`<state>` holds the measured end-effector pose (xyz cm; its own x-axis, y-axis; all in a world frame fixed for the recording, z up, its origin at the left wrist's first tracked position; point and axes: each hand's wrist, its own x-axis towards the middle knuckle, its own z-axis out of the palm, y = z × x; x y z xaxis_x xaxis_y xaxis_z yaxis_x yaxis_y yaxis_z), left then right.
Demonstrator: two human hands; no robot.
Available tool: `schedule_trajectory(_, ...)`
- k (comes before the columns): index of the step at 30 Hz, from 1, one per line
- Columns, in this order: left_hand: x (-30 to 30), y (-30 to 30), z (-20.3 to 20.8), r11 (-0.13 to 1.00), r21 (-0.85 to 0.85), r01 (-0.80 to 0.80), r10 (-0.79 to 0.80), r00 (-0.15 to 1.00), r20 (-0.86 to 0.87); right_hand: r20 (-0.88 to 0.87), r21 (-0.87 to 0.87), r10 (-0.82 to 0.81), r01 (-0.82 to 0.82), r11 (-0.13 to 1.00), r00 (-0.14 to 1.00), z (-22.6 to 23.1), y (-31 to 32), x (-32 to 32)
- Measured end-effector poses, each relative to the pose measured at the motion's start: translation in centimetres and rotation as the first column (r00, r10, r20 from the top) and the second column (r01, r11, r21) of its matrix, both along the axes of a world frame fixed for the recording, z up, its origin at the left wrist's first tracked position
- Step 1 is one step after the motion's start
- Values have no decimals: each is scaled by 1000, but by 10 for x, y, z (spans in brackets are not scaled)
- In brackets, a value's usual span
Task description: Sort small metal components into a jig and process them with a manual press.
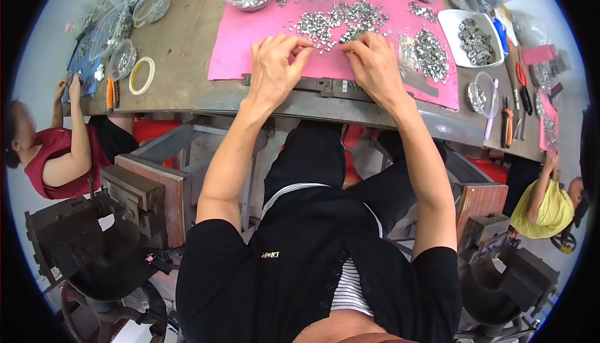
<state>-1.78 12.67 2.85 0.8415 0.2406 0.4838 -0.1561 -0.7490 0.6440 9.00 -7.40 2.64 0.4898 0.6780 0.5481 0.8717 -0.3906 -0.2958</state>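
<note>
My left hand (275,68) is over the pink mat (234,46), with thumb and forefinger closed in a pinch at the near side of a heap of small silvery metal pieces (314,25). Across from it, my right hand (377,67) pinches the same way beside a second heap (360,13). Whatever lies between the fingertips is too small to make out. Below my hands, a dark metal bar (326,87) runs along the table's front edge. To the right of my right hand are thin silvery pins (407,54) and another metal heap (431,55).
A clear bowl of metal pieces (250,4) stands at the mat's far left, and a white tray (447,30) at its right. A tape roll (142,75), orange-handled pliers (507,127) and red-handled pliers (524,87) lie on the table. Co-workers sit at both sides.
</note>
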Motion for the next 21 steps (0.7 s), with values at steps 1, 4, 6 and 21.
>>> schedule_trajectory(1,2,3,1,998,69,-16,17,1000,-14,-14,-1,-11,11,1000,1000,-3,5,3)
schedule_trajectory(4,5,4,0,989,146,-15,24,998,-64,-16,-13,-46,45,999,999,-4,20,7)
schedule_trajectory(6,7,1,0,988,155,3,12,995,-99,-2,-24,-71,71,997,997,-6,25,11)
schedule_trajectory(21,16,-6,-4,947,321,-4,45,992,-118,17,-99,54,-52,994,998,11,4,6)
